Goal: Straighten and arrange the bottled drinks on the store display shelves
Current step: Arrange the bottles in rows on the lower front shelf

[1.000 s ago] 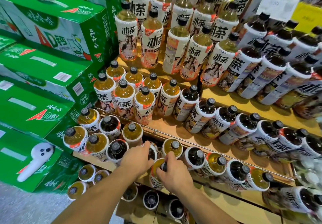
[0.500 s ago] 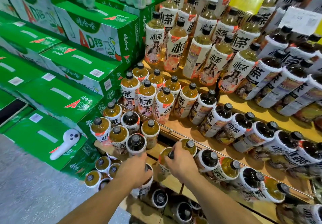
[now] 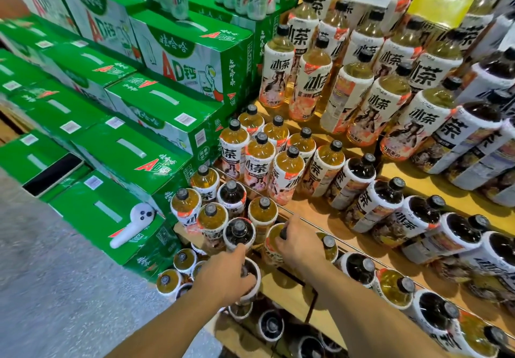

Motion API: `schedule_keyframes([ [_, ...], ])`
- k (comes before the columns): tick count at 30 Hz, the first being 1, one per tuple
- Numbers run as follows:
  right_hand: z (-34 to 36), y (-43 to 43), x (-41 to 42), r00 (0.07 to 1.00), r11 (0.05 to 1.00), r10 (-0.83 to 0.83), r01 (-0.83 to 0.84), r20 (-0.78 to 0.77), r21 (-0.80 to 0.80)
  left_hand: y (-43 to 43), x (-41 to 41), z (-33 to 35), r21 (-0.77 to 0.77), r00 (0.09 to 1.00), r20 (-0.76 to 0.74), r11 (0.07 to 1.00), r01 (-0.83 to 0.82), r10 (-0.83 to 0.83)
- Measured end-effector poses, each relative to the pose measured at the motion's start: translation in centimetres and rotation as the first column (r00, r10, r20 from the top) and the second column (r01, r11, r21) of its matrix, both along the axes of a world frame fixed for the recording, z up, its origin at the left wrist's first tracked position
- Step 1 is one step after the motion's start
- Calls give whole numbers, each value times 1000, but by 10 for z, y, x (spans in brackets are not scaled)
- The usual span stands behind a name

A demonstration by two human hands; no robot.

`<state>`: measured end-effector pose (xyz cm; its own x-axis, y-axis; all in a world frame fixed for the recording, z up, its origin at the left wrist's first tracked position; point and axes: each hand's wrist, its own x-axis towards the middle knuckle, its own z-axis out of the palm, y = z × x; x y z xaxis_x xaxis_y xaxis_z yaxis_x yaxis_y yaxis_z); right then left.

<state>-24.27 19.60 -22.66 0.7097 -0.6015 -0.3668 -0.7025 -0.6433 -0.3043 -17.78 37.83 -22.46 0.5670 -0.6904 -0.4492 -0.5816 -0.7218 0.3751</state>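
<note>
Left hand point(image 3: 226, 274) wraps dark bottle point(image 3: 250, 274) below rail point(image 3: 348, 242); right hand point(image 3: 299, 243) grips amber bottle point(image 3: 271, 242) at rail. Seat yours upright, labels outward, no nudging neighbours.

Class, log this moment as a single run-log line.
left hand: gripping dark tea bottle | right hand: gripping amber tea bottle | place: lower shelf | stage: arranging bottles

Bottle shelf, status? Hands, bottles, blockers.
Left hand closed on a dark bottle at the shelf's front edge. Right hand closed on a light tea bottle. Neighbouring bottles packed tight; nothing else in the way.
</note>
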Motion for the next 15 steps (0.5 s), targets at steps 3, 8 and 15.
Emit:
schedule_keyframes([
  [3,-2,-8,5,999,998,29,-32,-41,-62,5,1,-2,10,1000,12,1000,-14,14],
  [8,-14,-25,8,997,998,1,-7,-79,-65,9,-2,0,-9,998,-32,999,-48,48],
  [15,-24,-36,14,1000,999,2,-3,-25,-38,7,-4,11,-29,999,-24,999,-45,44],
])
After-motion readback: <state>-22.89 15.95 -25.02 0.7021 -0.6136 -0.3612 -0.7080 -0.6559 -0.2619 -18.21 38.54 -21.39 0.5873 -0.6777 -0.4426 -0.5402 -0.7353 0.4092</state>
